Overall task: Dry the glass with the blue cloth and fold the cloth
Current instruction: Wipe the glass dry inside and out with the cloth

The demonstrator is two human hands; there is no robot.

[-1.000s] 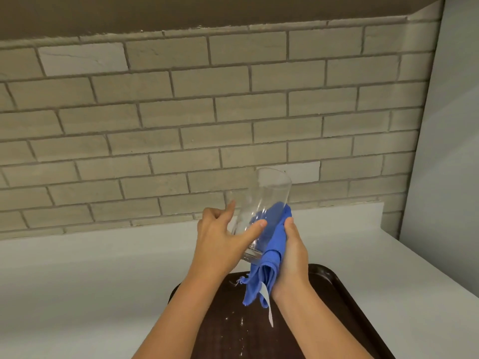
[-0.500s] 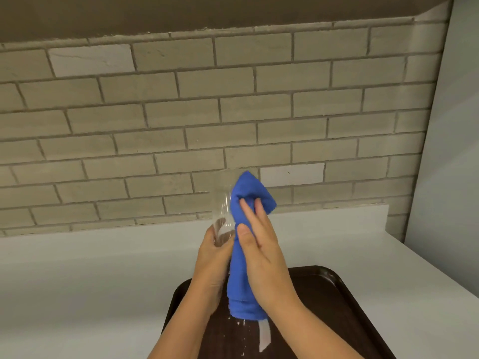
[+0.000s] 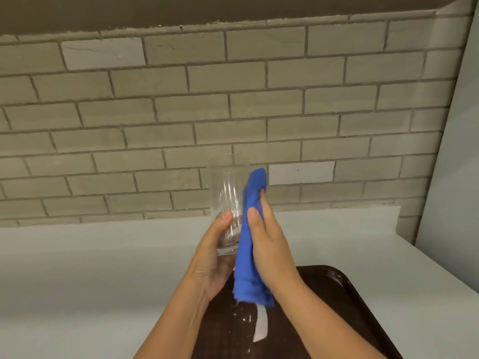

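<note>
Head view: left hand (image 3: 215, 257) grips the upright glass (image 3: 228, 200); right hand (image 3: 269, 244) presses blue cloth (image 3: 248, 244) against it.

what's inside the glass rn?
Glass looks empty; the blue cloth is pressed on its outside by the right hand. Left hand covers the base.

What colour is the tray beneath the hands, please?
Dark brown tray, seen in the head view.

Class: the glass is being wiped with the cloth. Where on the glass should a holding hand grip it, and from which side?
Grip the glass low, round its base, from the left, as the left hand does. It stands upright, and the blue cloth covers its right side.
</note>
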